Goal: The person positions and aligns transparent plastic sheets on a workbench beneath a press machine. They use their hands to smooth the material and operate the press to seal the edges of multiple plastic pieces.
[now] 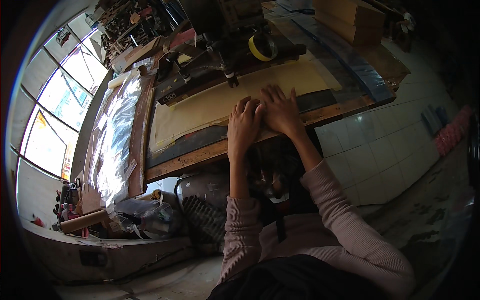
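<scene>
A big wooden table (210, 156) fills the middle of the view, tipped at a slant by the wide lens. On it lies a long cream sheet (210, 102), flat, running from the left part of the table toward the far right. Both hands rest on the near edge of this sheet, side by side and touching. The left hand (243, 125) lies palm down with its fingers close together. The right hand (281, 111) lies palm down with its fingers spread out flat. Neither grip is pinching anything (they just press on the sheet).

Past the hands, a dark machine (215, 55) sits across the far side of the sheet, so it blocks the way farther in. A yellow tape roll (262, 46) sits by it. Brown boxes (350, 17) stand at the far corner. To the left, shiny clear plastic (117, 135) lies crumpled along the table's side. A cardboard tube (82, 221) lies lower down, near the bright windows (50, 125).
</scene>
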`<state>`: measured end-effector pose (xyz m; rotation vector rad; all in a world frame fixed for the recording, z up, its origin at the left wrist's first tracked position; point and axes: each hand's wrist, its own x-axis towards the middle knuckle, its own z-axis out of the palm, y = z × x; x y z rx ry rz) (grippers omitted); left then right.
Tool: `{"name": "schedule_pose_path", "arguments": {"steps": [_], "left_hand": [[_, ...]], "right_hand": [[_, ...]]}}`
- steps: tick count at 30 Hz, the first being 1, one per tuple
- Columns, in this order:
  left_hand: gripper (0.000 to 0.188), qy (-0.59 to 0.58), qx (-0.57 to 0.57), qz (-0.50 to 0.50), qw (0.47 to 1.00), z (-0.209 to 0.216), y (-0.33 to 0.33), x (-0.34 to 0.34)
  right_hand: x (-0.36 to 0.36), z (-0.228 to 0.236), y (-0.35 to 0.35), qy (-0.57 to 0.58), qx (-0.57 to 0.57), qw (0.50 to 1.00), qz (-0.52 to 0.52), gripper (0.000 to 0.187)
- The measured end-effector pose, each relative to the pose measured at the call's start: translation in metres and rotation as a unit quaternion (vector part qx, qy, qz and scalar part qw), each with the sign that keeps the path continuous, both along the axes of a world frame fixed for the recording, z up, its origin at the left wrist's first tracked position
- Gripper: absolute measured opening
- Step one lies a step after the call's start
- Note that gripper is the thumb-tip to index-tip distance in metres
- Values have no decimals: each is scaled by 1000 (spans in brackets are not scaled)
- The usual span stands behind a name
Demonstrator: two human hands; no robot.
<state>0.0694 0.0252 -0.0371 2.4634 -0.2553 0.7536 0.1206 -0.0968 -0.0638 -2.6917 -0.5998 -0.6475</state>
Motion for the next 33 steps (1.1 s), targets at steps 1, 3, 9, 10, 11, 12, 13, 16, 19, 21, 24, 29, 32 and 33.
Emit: {"name": "schedule_pose_path", "arguments": {"steps": [1,3,9,10,11,12,13,16,19,21,24,29,32,33], "left_hand": [[30,-2,2,0,1000,0,0,0],[30,1,1,0,1000,0,0,0],[29,4,0,1,1000,1,-1,0],[29,3,0,0,1000,1,-1,0],[29,1,1,1,1000,1,0,0],[29,-1,2,2,1000,0,0,1],[29,-2,3,3,1000,0,0,1],[29,0,-3,-1,1000,0,-1,1],[29,-1,2,-1,1000,0,0,0],[29,0,1,0,1000,0,0,1],[28,3,3,0,1000,-1,0,2],[28,8,2,3,1000,0,1,1],[28,-1,3,-2,1000,-1,-1,2],[28,-5,5,-3,1000,-1,0,2]], "right_hand": [[-1,0,0,-6,0,1000,-1,51],[-1,2,0,12,8,1000,0,52],[1,5,0,28,2,1000,-4,54],[2,5,0,28,3,1000,-4,54],[2,6,0,30,3,1000,-2,54],[1,8,-1,33,3,999,1,54],[1,9,-1,36,2,999,3,54],[3,5,0,20,5,1000,-4,53],[4,5,0,22,5,1000,-4,53],[5,5,0,21,5,1000,-4,53],[6,5,0,25,7,1000,-1,54],[1,11,0,41,-10,999,-2,52],[-3,6,-3,23,-7,1000,-2,51],[-7,6,-4,18,-4,1000,1,50]]}}
